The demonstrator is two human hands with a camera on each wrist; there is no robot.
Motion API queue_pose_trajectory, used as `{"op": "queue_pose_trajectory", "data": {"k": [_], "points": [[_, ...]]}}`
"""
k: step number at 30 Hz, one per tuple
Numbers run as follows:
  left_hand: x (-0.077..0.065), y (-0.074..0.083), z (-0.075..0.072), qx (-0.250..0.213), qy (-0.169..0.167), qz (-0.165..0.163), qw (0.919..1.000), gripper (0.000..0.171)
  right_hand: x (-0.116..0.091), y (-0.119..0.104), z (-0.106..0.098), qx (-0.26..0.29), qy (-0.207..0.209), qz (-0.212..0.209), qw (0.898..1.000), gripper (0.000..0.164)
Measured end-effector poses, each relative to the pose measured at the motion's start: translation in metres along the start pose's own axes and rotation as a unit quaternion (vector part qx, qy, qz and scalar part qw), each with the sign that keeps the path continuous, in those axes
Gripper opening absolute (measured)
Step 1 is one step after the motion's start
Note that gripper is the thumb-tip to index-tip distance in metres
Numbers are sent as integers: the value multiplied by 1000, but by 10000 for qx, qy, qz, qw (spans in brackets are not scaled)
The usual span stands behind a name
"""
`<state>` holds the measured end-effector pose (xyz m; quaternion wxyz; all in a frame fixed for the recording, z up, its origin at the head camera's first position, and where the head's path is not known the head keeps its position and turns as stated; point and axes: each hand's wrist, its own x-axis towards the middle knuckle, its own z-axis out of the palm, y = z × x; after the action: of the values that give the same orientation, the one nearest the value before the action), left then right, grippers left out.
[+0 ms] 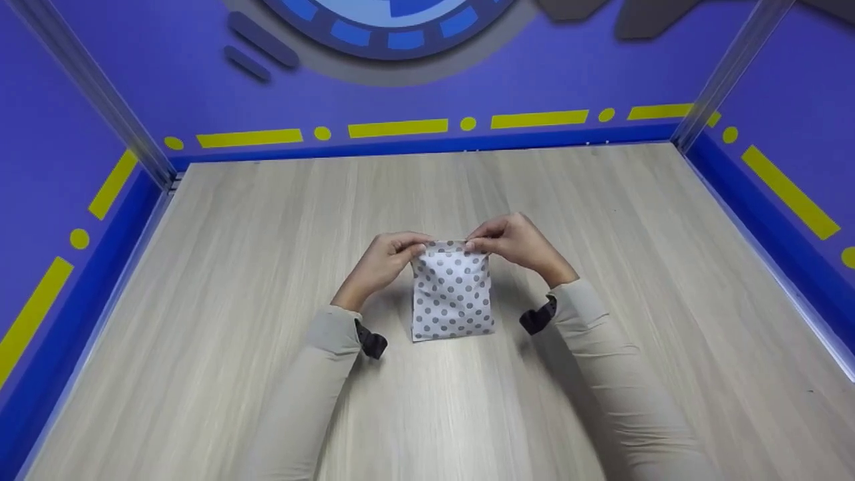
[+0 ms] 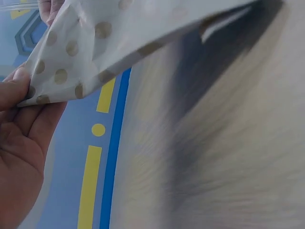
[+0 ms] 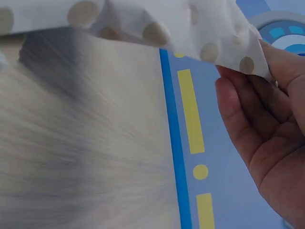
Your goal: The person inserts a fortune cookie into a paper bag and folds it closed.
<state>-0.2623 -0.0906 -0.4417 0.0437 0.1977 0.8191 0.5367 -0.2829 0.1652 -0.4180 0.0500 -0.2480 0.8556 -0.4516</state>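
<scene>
A white paper bag with grey-brown polka dots (image 1: 452, 294) stands out in the middle of the head view, its upper end raised from the table and its lower end toward the person. My left hand (image 1: 386, 262) pinches its upper left corner between thumb and fingers. At the upper right corner my right hand (image 1: 524, 246) pinches the bag the same way. Along the top between the hands runs a narrow folded-looking strip. In the left wrist view the left thumb (image 2: 16, 86) presses on the dotted paper (image 2: 71, 47). The right wrist view shows the dotted side (image 3: 157, 33) sloping to the right fingers.
The bag is over a wood-grain table (image 1: 267, 220). Blue-purple panels with yellow dashes (image 1: 399, 128) border it at the back and both sides, with metal posts at the rear corners. Each wrist wears a black camera strap (image 1: 371, 342).
</scene>
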Motion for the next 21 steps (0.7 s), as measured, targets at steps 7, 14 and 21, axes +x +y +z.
{"op": "queue_pose_trajectory", "data": {"k": [7,14,21], "points": [[0,-2,-1,-735,921,-453,9920,19,-3,4,-6,414,-326,186,9984,22],[-5,-12,-10,-945,1527,-915,9795,16,-9,9,-10,408,-478,308,9975,23],[-7,-12,-10,-953,1565,-977,9782,16,-12,9,-6,670,-364,348,9965,30]]}}
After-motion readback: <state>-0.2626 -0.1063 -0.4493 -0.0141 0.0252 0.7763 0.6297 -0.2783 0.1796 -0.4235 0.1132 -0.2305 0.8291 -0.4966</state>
